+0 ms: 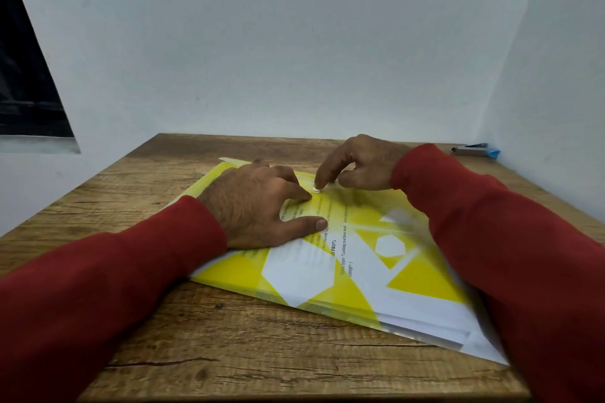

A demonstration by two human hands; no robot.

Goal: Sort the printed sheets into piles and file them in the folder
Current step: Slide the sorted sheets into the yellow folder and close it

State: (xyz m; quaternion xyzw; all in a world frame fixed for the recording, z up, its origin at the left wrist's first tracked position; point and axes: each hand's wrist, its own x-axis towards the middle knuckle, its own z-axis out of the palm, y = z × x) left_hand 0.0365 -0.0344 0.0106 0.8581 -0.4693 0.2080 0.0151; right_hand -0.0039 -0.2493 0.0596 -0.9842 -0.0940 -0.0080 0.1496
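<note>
A yellow translucent folder (pixel 422 285) with white geometric shapes lies flat on the wooden table (pixel 229 337). Printed sheets (pixel 435 321) are inside it; their text shows through the cover and their white edges show at the near right corner. My left hand (pixel 258 206) rests on the folder's far left part, fingers and thumb spread and pressing down. My right hand (pixel 360 163) is at the folder's far edge, where its index finger and thumb pinch a small white snap button (pixel 317 189) on the flap. Both arms wear red sleeves.
A blue and grey stapler (pixel 476 150) lies at the far right of the table by the wall. White walls close in behind and on the right. A dark window (pixel 26 91) is on the left. Bare wood runs along the near edge.
</note>
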